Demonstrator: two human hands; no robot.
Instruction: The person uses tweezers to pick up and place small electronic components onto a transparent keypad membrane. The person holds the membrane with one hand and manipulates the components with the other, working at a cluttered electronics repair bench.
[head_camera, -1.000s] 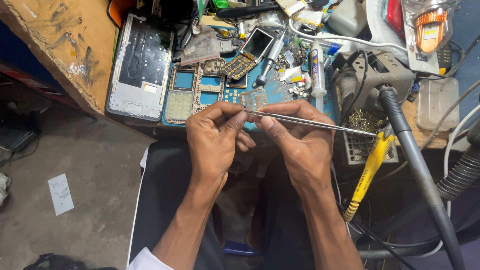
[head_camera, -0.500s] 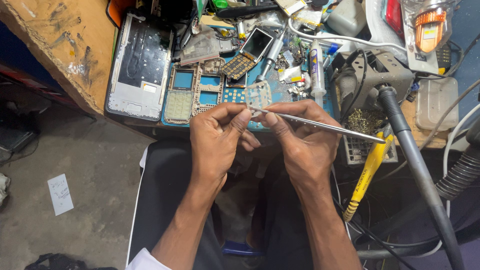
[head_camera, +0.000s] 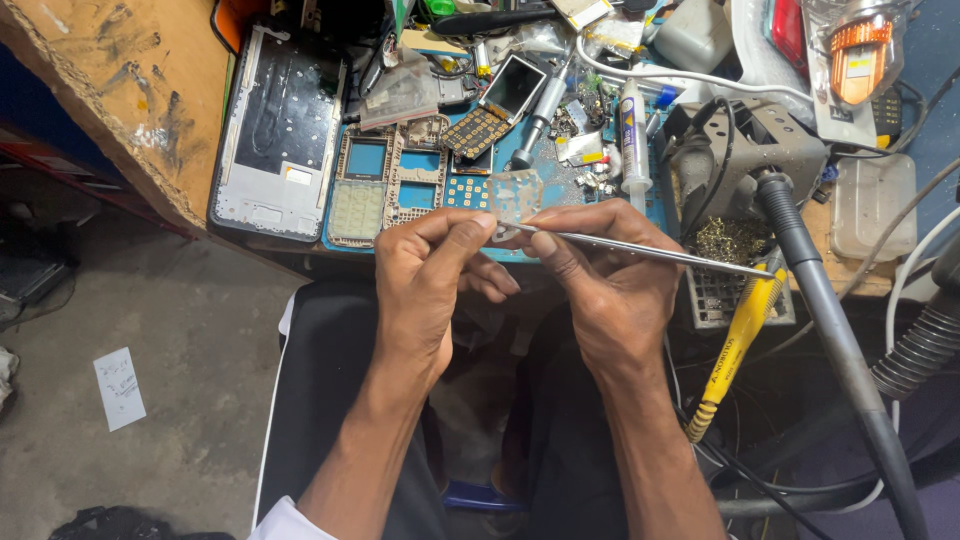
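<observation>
Tweezers (head_camera: 640, 250), long and thin and of bare metal, lie nearly level in my right hand (head_camera: 610, 290), their long axis running across the front edge of the desk (head_camera: 120, 90). The fine tip points toward my left hand (head_camera: 430, 280) and the blunt back end sticks out past my right hand toward the yellow-handled tool (head_camera: 735, 345) at the desk's right front. My right hand is closed around the tweezers, thumb on top and fingers curled beneath. My left hand pinches a small, pale, see-through part (head_camera: 505, 232) between thumb and forefinger, right where the tweezer tip meets it; whether the tip actually grips the part I cannot tell. Both hands hover just off the front edge of the desk, above my dark lap.

Just behind my fingertips, on the blue mat (head_camera: 560, 185), sit two phone frames with blue openings (head_camera: 390, 180) and a small blue keypad board (head_camera: 465, 192). A larger grey phone chassis (head_camera: 280, 130) lies toward the left of the mat, near the bare, worn wooden corner. Further back rest a keypad phone (head_camera: 495, 105), tilted, and a white syringe-shaped tube (head_camera: 632, 135) lying roughly front to back. At the right a grey soldering stand (head_camera: 750, 150) holds a dark-handled iron (head_camera: 810, 270) slanting out over the front edge.
</observation>
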